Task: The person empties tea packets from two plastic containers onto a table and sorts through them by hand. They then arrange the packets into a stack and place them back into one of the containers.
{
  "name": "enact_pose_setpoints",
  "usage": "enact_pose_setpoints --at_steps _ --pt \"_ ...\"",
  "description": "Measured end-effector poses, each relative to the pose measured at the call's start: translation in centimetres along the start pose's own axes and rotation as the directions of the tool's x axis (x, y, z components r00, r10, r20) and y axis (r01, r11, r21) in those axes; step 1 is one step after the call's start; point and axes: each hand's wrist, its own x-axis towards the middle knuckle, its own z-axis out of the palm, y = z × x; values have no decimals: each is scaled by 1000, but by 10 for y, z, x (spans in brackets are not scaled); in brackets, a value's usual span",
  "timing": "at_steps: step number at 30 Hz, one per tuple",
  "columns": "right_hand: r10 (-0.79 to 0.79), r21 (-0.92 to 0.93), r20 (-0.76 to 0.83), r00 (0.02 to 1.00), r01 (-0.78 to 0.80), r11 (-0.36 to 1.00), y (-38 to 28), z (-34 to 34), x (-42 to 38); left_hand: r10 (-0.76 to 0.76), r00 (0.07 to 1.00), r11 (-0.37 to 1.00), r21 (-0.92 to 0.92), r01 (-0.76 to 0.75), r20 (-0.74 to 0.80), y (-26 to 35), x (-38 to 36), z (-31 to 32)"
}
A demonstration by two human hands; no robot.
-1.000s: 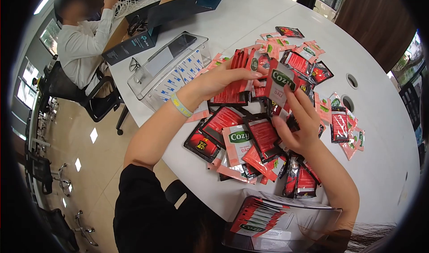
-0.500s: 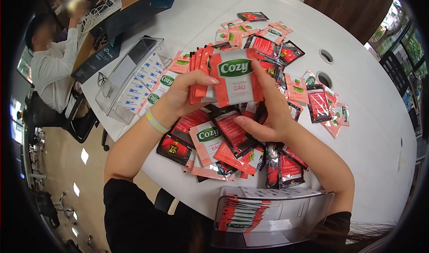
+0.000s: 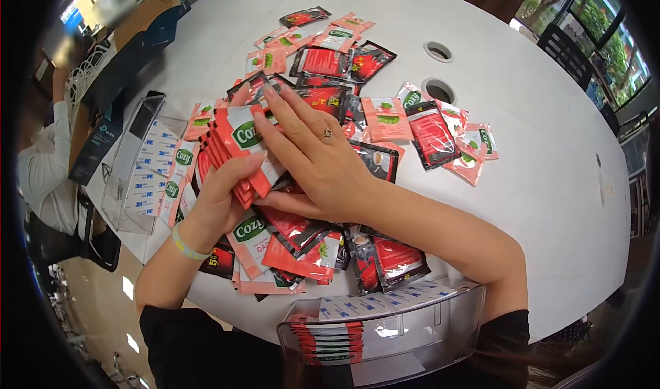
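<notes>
My left hand [image 3: 223, 186] is closed round a stack of pink Cozy tea sachets [image 3: 237, 141], its thumb across the front one. Against the right side of that stack lies my right hand [image 3: 320, 152], fingers stretched out and flat, thumb low near the bottom edge. The palm hides part of the front sachet. Beneath both hands spreads a loose pile of sachets; a pink Cozy sachet [image 3: 251, 241] and a red-and-black sachet [image 3: 399, 258] show at its near side.
A clear plastic holder [image 3: 385, 348] near my body has a row of sachets [image 3: 326, 341] at its left end. Another clear holder [image 3: 130, 176] stands at left. More sachets [image 3: 433, 135] lie right, by a round table hole [image 3: 438, 89]. A person in white sits far left.
The view has turned right. My right hand has moved from gripping the front sachet's side to lying flat against the stack, which is now tilted. The left hand still holds it.
</notes>
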Motion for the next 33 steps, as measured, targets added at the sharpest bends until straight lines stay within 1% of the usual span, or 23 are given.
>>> enact_pose_setpoints --at_steps 2,4,5,6,7,8,10,12,14,15,16,17,18,19,22,23,24,27,28,30,31,32,33 --pt "-13 -21 -52 999 11 1000 2 -4 -1 109 994 994 30 -109 1 0 0 9" --pt "-20 53 -20 1000 21 998 6 -15 0 95 995 995 -4 -95 18 1 2 10" --pt "-81 19 -186 979 86 996 11 -21 6 54 998 996 64 -55 16 1 4 2" --pt "-82 14 -188 979 86 996 20 -31 11 16 1000 991 132 -17 9 -1 5 -4" --pt "101 33 -36 994 -99 994 32 -46 14 63 997 992 115 -59 -33 -6 8 -2" --pt "276 25 118 954 -281 959 45 -63 16 66 997 991 116 -62 -31 -7 10 -5" --pt "495 -171 249 833 -465 869 72 -109 12 52 997 997 55 -56 64 -8 12 -12" --pt "656 -445 248 713 -518 731 92 -145 -7 19 998 996 89 -24 52 -7 10 -7" --pt "681 -606 298 669 -419 676 120 -160 -35 100 982 930 335 -149 159 -10 9 -7" --pt "682 -607 300 667 -418 676 123 -162 -36 99 981 913 376 -157 169 -12 8 -5" --pt "787 -524 374 490 -588 616 125 -162 -38 97 981 914 375 -154 166 -13 8 -4" --pt "836 -446 461 297 -736 508 126 -162 -39 131 953 837 484 -254 275 -14 9 -4" --pt "833 -443 466 298 -737 511 128 -162 -39 146 912 738 572 -358 382 -15 8 -4" --pt "829 -418 479 289 -755 505 130 -161 -39 150 890 634 648 -422 431 -16 7 -5" --pt "813 -326 496 305 -802 500 134 -159 -37 92 883 612 673 -415 461 -16 7 -2" --pt "809 -268 492 322 -828 493 134 -160 -36 93 866 556 696 -455 491 -16 8 -2" --pt "805 -263 495 326 -827 496 133 -161 -36 92 868 552 701 -452 488 -15 8 -1" --pt "788 -69 397 470 -841 536 127 -169 -31 105 891 602 684 -411 443 -14 8 0" --pt "783 -67 403 474 -838 541 126 -170 -30 120 914 705 615 -353 388 -13 8 -1" --pt "637 177 241 732 -679 713 121 -168 -25 131 954 870 430 -240 268 -13 9 -5" --pt "642 218 172 747 -664 715 111 -167 -19 148 950 902 356 -243 273 -13 10 -10" --pt "632 222 180 754 -657 720 106 -165 -13 156 953 900 359 -246 261 -10 10 -10" --pt "611 163 171 773 -634 756 102 -163 -9 128 965 949 255 -186 228 -7 9 -9"
